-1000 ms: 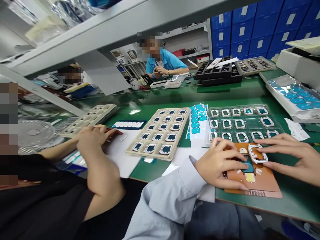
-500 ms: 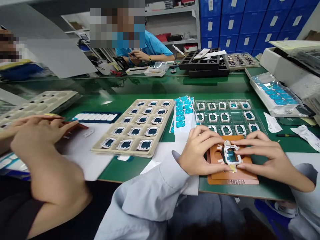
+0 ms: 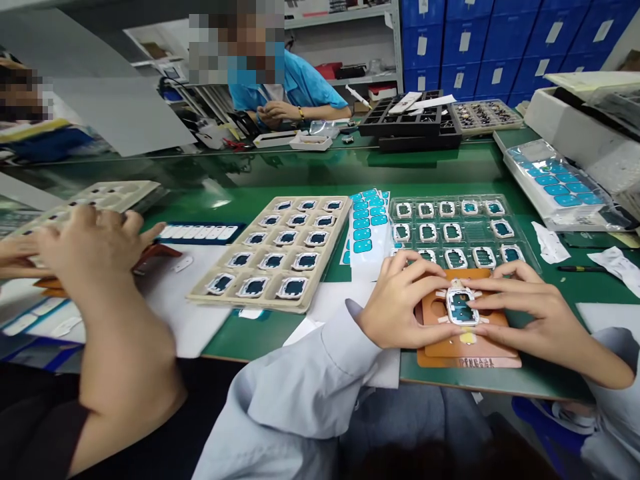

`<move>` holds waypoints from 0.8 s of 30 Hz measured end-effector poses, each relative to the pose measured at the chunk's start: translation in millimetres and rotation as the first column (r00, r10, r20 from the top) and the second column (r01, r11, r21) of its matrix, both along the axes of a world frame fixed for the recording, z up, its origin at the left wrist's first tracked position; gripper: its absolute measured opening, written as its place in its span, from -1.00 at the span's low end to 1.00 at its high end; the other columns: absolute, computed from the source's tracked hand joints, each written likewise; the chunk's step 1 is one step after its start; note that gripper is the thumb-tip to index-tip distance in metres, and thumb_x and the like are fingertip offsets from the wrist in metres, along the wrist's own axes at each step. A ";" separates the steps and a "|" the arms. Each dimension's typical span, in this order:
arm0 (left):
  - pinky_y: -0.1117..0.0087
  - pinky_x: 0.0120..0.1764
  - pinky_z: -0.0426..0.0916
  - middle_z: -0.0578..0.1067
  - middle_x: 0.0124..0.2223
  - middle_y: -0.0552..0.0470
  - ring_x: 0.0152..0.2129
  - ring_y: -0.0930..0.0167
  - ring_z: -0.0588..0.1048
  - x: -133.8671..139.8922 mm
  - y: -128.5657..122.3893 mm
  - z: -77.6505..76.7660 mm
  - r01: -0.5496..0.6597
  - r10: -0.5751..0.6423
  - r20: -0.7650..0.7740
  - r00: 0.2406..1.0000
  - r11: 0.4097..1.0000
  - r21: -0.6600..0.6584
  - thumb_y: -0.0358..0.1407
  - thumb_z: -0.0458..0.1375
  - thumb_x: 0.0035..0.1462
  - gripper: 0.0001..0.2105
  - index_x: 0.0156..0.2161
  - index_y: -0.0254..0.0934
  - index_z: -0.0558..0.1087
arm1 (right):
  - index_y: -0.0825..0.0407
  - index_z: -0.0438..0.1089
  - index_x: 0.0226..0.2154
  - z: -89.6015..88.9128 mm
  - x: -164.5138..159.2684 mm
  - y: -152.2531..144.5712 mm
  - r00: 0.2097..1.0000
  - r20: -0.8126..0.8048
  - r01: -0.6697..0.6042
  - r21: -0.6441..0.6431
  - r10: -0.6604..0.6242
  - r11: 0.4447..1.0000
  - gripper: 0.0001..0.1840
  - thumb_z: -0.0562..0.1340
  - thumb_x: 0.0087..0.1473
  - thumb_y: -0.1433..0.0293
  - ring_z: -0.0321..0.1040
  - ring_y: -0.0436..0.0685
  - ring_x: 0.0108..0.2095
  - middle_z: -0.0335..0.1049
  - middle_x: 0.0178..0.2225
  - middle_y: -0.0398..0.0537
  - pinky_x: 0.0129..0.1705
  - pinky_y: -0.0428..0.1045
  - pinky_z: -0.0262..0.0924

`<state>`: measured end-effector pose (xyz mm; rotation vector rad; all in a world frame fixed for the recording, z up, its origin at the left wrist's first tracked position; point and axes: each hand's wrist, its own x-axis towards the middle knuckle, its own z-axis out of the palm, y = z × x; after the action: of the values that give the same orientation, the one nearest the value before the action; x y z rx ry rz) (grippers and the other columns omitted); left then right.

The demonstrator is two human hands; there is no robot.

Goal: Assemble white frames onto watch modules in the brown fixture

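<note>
A white watch-case frame (image 3: 461, 325) with a dark teal middle lies over the orange fixture board (image 3: 434, 337) in front of me. My left hand (image 3: 404, 303) pinches it from the left, thumb at the lower edge and fingers at the upper edge. From the right, my right hand (image 3: 533, 308) grips the same frame, its thumb low and its fingers along the top and side. Small white tabs stick out on both sides of the frame. Below it, a yellow spot (image 3: 468, 338) shows on the board.
A clear tray (image 3: 475, 232) of white frames lies behind my hands. Left of it are blue sticker sheets (image 3: 367, 223) and a beige tray (image 3: 273, 293) of similar frames. A co-worker's arm (image 3: 120, 313) works at far left; another person (image 3: 280, 110) sits opposite. A black pen (image 3: 575, 269) lies right.
The watch-case frame has straightened and shifted slightly away from me on the fixture, showing more of the yellow spot. My hands stay around it. The co-worker's hand at left has moved.
</note>
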<state>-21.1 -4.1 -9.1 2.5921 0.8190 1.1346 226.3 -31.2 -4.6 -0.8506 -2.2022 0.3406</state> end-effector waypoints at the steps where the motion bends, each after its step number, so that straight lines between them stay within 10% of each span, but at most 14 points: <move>1: 0.12 -0.05 0.29 0.57 -0.11 -0.09 -0.10 0.21 0.36 -0.1 -0.2 0.3 -0.002 0.002 -0.004 1.000 1.000 -0.003 0.05 0.34 -0.03 -0.53 -0.12 -0.26 0.52 | -0.07 0.56 -0.20 0.4 -0.1 -0.1 1.000 0.002 -0.001 0.001 0.001 1.000 -0.86 0.35 0.16 0.29 0.30 0.27 -0.13 0.54 -0.05 -0.02 -0.15 0.22 0.37; 16: 0.09 0.18 0.18 0.49 0.02 -0.09 0.03 0.22 0.31 -0.7 6.5 -1.1 0.166 -0.142 0.098 0.985 0.935 -0.315 0.04 0.39 -0.06 -0.53 -0.12 -0.22 0.54 | -0.08 0.45 -0.16 -1.2 -3.5 -1.0 0.999 0.044 -0.004 0.072 0.000 0.997 -0.84 0.33 0.16 0.33 0.27 0.23 -0.18 0.53 -0.10 -0.04 -0.14 0.18 0.25; 24: 0.05 0.24 0.04 0.38 0.16 -0.11 0.11 0.15 0.19 -3.0 3.2 -1.4 0.137 -0.174 -0.099 0.980 0.943 -0.303 0.21 0.24 0.01 -0.28 0.24 -0.04 0.36 | -0.07 0.33 -0.16 -19.0 -13.8 3.9 0.955 -0.290 -0.149 -0.281 0.065 0.948 -0.59 0.42 0.03 0.12 0.37 0.16 -0.17 0.34 -0.19 -0.04 -0.17 0.04 0.34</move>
<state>-24.1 -0.8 -10.6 2.4439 0.7283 0.7490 212.5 -27.4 -23.6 -0.7867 -1.9641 0.8172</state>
